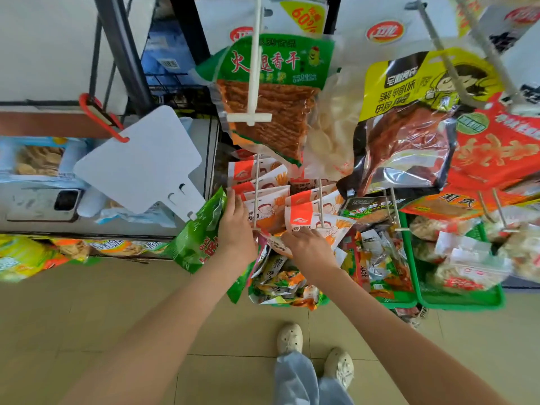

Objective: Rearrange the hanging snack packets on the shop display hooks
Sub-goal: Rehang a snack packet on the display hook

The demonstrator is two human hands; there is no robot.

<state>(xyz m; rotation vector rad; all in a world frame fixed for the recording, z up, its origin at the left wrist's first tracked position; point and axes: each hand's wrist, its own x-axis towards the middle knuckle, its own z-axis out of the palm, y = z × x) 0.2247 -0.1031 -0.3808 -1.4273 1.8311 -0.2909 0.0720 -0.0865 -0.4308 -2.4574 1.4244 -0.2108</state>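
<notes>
Tiled shop floor (117,302) underfoot, and the right hand (309,247) curls onto the lower edge of the front orange-and-white snack packet (318,219), hanging on its thin metal hook (320,197). Just left, the left hand (236,226) rests straight-fingered against the neighbouring packet row (263,200). Mid-sort, I'd say; next, slide that packet off the hook's tip.

Left hand (236,226), right hand (309,249) outstretched

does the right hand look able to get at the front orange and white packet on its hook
Probably yes: the right hand is already at the lower edge of that packet, which hangs frontmost on the hook, and nothing covers it.
</notes>
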